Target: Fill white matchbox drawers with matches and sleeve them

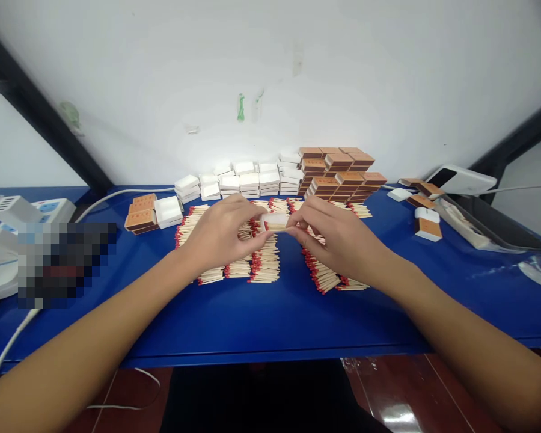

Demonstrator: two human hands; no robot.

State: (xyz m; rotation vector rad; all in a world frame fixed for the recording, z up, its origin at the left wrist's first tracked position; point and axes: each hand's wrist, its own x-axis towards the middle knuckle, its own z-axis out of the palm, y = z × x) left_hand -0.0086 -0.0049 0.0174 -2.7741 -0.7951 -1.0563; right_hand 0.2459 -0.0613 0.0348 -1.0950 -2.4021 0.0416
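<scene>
A small white matchbox tray (274, 218) is held just above the table, between my two hands. My left hand (225, 231) grips its left end between thumb and fingers. Inside the tray lie matches (277, 227) with red heads to the left. The fingers of my right hand (336, 237) are pinched around the matches' right ends, at the tray's right edge; the fingertips partly hide the hold. Loose matches in rows lie under and beside both hands, one group on the left (265, 264) and one on the right (322, 276).
White trays (238, 180) are stacked along the wall, beside piled brown matchboxes (338, 174). More boxes (142, 213) lie at the left. Power strips (49, 210), a cable and a blurred dark object (81, 252) occupy the left side. A white device (462, 179) and a pouch (466, 225) lie right.
</scene>
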